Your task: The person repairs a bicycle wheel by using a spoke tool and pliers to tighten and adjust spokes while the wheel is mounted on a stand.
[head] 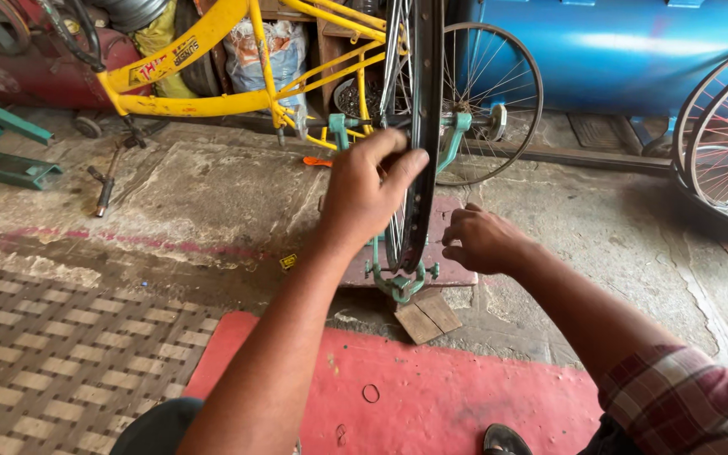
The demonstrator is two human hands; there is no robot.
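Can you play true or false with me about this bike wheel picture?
1. The left hand grips the black wheel rim. True.
2. The bike frame is green. False: it is yellow.
3. The right hand is beside the rim, low down. True.
4. The wheel lies flat on the floor. False: it stands upright in a green stand.
5. The big tank is red. False: it is blue.
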